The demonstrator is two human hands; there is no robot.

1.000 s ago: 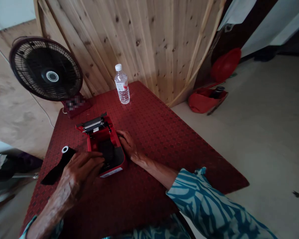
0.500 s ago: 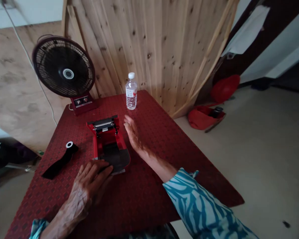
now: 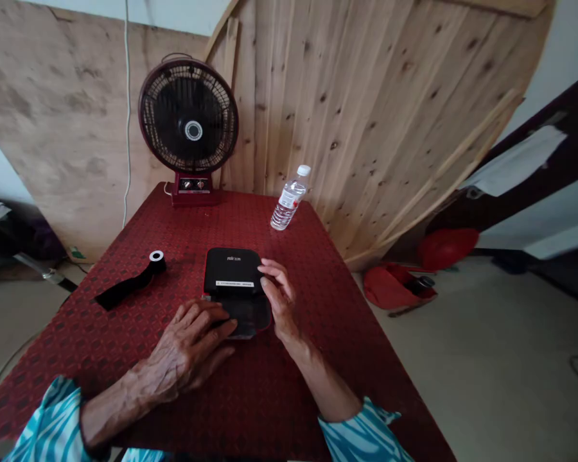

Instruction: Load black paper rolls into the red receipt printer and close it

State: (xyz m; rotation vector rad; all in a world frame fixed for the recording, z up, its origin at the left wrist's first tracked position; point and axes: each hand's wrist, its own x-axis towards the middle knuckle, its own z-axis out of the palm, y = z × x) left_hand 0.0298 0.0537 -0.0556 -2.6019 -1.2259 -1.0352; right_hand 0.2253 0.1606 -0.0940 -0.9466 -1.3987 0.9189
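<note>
The red-and-black device [image 3: 235, 269] lies near the middle of the desk [image 3: 318, 295], its long axis running from the near edge toward the far edge, near end angled slightly right. It sits ahead of the left hand [image 3: 187, 346], which is half open, palm down, fingertips on the device's near left part, and left of the right hand [image 3: 280, 298], loosely open with fingers bent beside the lid; whether they touch it is unclear. A black roll [image 3: 158, 263] trails toward the left edge; a bottle [image 3: 289, 202] stands by the far right corner, a fan [image 3: 192, 130] by the far left.
</note>
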